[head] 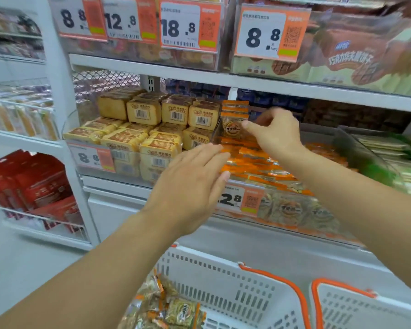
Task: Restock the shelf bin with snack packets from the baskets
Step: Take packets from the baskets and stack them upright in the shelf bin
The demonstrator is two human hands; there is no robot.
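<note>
Both hands are up at the shelf bin (pixel 282 224) in the head view. The right hand (pixel 277 134) reaches deepest, its thumb and fingers curled in a pinch on an upright orange-edged snack packet (pixel 233 128) standing at the bin's back left corner, hard against the divider that separates it from the yellow cake packs (pixel 142 129). The left hand (pixel 195 184) hovers at the bin's front left edge, fingers straight and together, palm turned toward the bin and holding nothing (it looks poised to steady or tamp the pile).

Inside the bin, more orange packets (pixel 261 167) lie flat in overlapping rows, their long edges running across the bin from left to right. The pinched packet stands above the pile's back, long axis vertical, so the right hand is plainly the nearer one to seat it.

Below the bin sits a white basket (pixel 247 293) with orange handles, loose packets (pixel 166 307) heaped at its left end, nearer the left arm. A second basket (pixel 365 312) sits to its right.
</note>
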